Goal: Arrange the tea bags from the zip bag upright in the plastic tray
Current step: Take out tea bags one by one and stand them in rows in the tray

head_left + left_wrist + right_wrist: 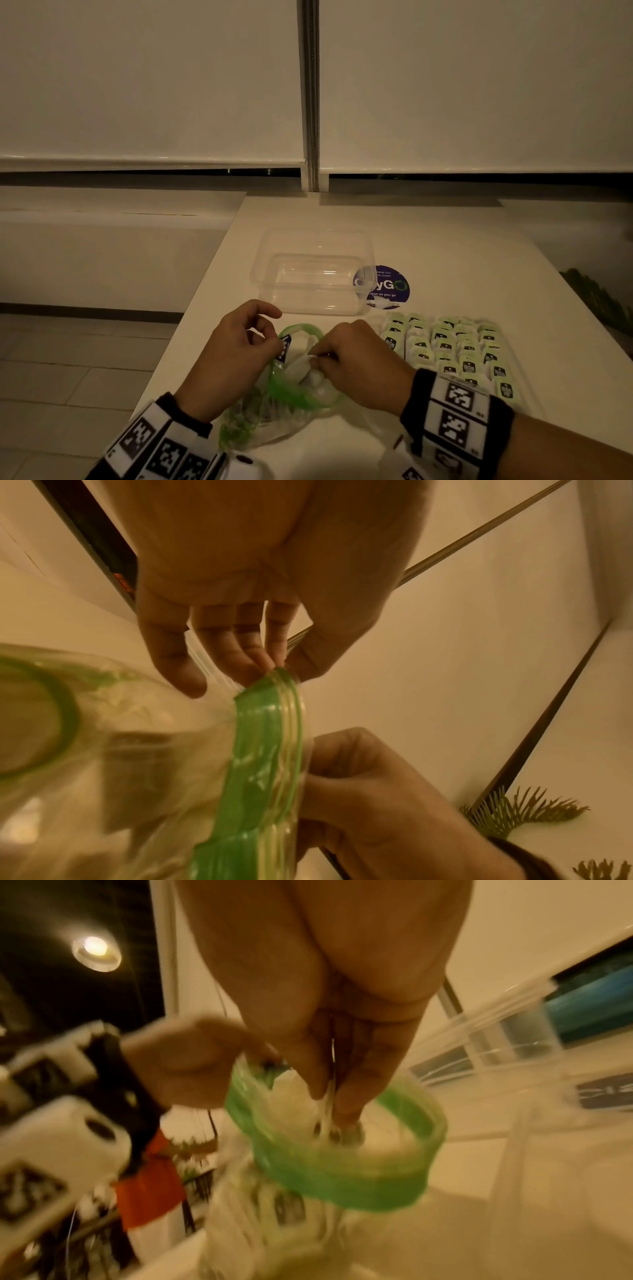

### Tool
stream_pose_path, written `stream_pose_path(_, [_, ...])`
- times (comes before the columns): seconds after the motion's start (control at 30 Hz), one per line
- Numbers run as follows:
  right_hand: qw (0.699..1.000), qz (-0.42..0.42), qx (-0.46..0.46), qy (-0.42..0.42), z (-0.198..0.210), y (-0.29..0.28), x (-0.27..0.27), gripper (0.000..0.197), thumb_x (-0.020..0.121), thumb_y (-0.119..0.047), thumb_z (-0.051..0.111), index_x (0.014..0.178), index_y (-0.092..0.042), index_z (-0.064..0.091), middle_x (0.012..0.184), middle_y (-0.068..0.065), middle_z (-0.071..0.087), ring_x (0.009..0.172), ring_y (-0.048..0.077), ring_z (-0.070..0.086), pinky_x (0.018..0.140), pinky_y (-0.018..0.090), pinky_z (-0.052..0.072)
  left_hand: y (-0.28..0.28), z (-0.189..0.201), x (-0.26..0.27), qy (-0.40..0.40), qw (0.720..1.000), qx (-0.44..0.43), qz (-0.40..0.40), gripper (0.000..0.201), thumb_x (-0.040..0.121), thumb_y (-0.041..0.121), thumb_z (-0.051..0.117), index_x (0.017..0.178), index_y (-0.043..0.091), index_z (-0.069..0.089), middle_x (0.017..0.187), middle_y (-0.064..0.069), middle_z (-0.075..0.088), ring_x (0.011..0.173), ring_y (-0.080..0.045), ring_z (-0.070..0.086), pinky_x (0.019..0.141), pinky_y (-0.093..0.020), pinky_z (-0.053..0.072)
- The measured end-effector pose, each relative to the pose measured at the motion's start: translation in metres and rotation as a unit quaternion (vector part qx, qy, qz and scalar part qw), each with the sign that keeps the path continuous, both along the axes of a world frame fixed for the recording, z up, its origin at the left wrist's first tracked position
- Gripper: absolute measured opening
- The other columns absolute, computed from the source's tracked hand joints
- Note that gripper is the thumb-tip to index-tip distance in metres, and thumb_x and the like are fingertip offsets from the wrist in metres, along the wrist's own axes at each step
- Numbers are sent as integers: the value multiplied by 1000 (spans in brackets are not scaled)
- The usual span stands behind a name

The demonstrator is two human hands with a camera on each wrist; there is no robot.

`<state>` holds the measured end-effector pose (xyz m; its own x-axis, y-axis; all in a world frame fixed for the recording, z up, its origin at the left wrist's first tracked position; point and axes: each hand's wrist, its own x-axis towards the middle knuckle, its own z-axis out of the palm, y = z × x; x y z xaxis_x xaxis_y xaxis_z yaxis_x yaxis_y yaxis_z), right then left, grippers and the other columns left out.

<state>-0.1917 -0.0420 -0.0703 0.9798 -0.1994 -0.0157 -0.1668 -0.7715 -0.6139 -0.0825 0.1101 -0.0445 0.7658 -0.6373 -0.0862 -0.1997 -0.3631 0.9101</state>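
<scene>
A clear zip bag (294, 401) with a green zip rim lies at the table's near edge, its mouth pulled open. My left hand (274, 339) pinches the rim's left side between thumb and fingers (270, 666). My right hand (317, 358) reaches into the mouth and pinches a pale tea bag (301, 363). The right wrist view shows the right hand (329, 1104) inside the green rim (342, 1183), blurred. An empty clear plastic tray (260, 274) stands just beyond my hands. Rows of green-labelled tea bags (445, 346) lie to the right.
A round purple sticker (394, 284) is on the white table (445, 240), partly under the tray's right end. The table's left edge runs close to my left wrist. Lowered blinds close off the far side. Green plant fronds (520, 813) show at the right.
</scene>
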Motion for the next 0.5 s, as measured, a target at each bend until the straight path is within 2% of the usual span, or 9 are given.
stream_pose_path(0.07, [998,-26,45,-19,8,-8,-11,19,92,-20,60,97,-18,78,81,2,76,73,13,67,72,30,53,-2,0,-1,3,1000,-2,4,31,80,-1,66,98,24,63,75,-5,63,61,-20,58,69,-49,54])
stream_pose_path(0.13, [994,-54,93,-27,16,-18,-20,17,91,-20,63,91,-17,79,74,2,74,69,16,68,70,34,56,-3,-1,-3,4,1000,-1,7,32,80,-1,66,98,24,62,74,-4,64,61,-19,58,69,-45,54])
stream_pose_path(0.2, [985,-85,146,-29,23,-28,-27,15,91,-19,65,89,-16,80,74,3,74,68,21,70,68,38,59,-4,-2,-4,4,1000,-4,7,31,80,0,67,99,23,62,74,-4,64,60,-17,57,68,-41,53])
stream_pose_path(0.27, [976,-107,189,-30,31,-36,-31,14,91,-16,66,92,-15,80,76,4,75,66,21,71,66,35,61,-5,-3,-6,6,1000,-6,4,29,80,1,67,99,23,62,75,-4,64,59,-16,56,65,-36,50])
stream_pose_path(0.4, [959,-110,256,-42,49,-48,-38,15,92,-10,64,97,-8,78,82,8,76,64,10,68,65,29,59,-6,-5,-8,-5,1000,5,-10,27,80,7,72,99,25,63,78,-2,65,60,-16,60,61,-28,49])
stream_pose_path(0.5, [954,-116,273,-43,58,-53,-40,14,93,-10,64,96,-6,77,81,9,76,63,9,69,62,28,57,-8,-5,-11,-30,999,19,-16,25,80,13,74,97,28,63,86,1,65,63,-8,63,61,-22,51])
